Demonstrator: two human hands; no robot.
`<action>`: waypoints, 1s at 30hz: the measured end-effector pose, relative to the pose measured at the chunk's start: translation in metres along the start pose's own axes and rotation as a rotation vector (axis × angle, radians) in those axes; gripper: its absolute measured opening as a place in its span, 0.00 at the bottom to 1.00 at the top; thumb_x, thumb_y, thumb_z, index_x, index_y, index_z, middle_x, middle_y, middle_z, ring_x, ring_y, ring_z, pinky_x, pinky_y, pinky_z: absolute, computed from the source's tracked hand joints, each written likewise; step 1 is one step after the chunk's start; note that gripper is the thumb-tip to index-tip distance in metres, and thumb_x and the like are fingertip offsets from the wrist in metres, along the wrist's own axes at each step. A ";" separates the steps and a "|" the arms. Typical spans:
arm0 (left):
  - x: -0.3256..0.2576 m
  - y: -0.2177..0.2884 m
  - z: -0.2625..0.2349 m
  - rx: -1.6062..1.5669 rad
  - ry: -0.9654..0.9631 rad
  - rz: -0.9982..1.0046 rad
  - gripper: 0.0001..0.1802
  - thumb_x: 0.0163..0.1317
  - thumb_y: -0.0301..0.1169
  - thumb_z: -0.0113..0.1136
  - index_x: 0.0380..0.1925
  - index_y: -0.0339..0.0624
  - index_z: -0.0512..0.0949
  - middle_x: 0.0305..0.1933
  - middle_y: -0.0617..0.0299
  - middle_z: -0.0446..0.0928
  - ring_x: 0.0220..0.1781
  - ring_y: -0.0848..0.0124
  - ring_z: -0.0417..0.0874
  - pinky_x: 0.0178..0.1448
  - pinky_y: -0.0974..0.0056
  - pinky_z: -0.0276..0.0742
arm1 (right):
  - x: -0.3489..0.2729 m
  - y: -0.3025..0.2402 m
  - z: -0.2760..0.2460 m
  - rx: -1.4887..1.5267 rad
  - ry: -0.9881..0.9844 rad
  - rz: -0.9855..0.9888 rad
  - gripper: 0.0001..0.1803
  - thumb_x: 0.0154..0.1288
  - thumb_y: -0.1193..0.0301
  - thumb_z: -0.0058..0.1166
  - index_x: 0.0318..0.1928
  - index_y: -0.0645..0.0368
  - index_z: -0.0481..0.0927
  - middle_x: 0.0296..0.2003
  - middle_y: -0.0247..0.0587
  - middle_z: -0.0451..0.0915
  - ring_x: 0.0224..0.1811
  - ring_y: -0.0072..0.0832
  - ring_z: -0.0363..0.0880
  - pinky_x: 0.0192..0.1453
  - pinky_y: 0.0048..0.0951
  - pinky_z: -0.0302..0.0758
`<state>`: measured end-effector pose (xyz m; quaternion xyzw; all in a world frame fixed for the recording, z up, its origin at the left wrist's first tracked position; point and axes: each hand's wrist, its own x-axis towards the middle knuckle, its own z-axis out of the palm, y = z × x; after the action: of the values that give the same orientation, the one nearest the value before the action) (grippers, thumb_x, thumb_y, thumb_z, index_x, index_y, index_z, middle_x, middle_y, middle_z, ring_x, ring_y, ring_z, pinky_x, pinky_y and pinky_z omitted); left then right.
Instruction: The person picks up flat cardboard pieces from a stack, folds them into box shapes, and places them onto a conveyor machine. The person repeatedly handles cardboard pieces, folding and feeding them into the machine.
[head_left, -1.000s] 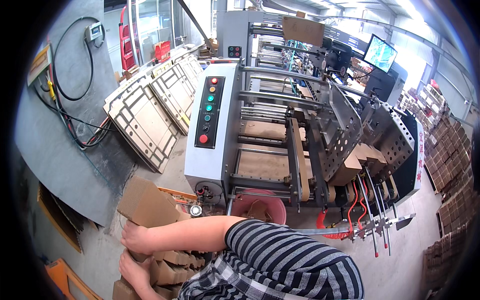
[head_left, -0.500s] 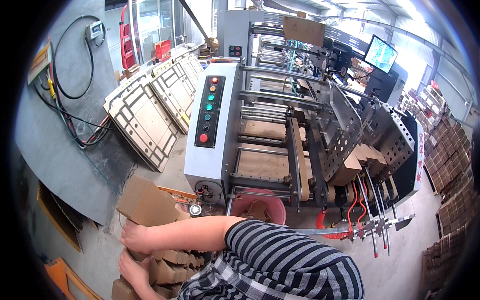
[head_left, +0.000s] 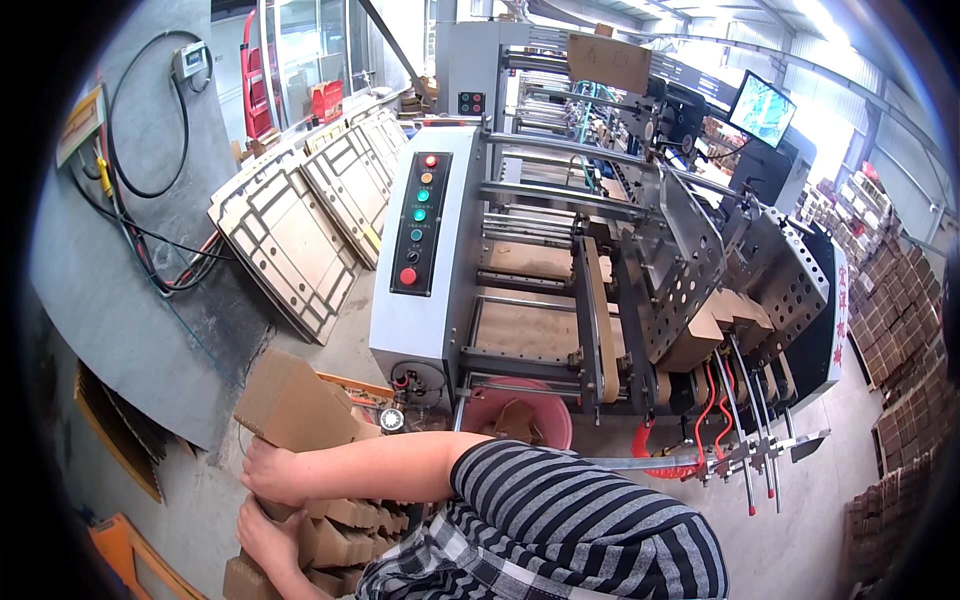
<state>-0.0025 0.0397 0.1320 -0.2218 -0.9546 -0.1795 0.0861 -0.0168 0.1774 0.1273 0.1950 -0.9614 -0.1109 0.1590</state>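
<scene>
cardboard stack (head_left: 290, 402) lay at left, just beyond both hands; right hand (head_left: 272, 472) was closer, at its near edge, left hand (head_left: 268, 538) just nearer the wearer; whether either gripped couldn't be told.

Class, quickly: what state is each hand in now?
Left hand: against the brown cardboard; whether it grips cannot be told.
Right hand: also against the cardboard; grip unclear.

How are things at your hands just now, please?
Right hand against the cardboard; left hand close by; both grips unclear. Right forearm hides some cardboard.
</scene>
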 end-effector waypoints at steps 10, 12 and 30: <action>-0.001 0.003 -0.001 0.015 -0.005 -0.009 0.40 0.26 0.33 0.77 0.47 0.36 0.71 0.47 0.48 0.75 0.51 0.50 0.73 0.55 0.52 0.68 | -0.001 0.000 0.001 -0.018 0.013 -0.007 0.26 0.37 0.59 0.62 0.39 0.58 0.76 0.36 0.39 0.77 0.43 0.35 0.75 0.48 0.41 0.64; -0.001 0.003 -0.002 0.012 -0.005 -0.005 0.40 0.26 0.33 0.77 0.47 0.36 0.72 0.47 0.48 0.75 0.51 0.50 0.73 0.55 0.52 0.68 | -0.002 0.001 -0.002 -0.018 0.012 -0.010 0.26 0.37 0.59 0.62 0.39 0.58 0.76 0.37 0.39 0.77 0.43 0.35 0.75 0.48 0.41 0.64; 0.001 -0.006 0.006 0.004 0.003 0.004 0.44 0.23 0.36 0.78 0.47 0.36 0.71 0.44 0.51 0.75 0.50 0.51 0.73 0.54 0.52 0.66 | -0.004 0.001 -0.003 -0.007 0.041 0.002 0.21 0.40 0.61 0.59 0.36 0.58 0.76 0.36 0.39 0.78 0.41 0.35 0.75 0.48 0.39 0.63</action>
<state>-0.0070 0.0374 0.1251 -0.2234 -0.9543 -0.1779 0.0886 -0.0125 0.1789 0.1297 0.1955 -0.9579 -0.1099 0.1792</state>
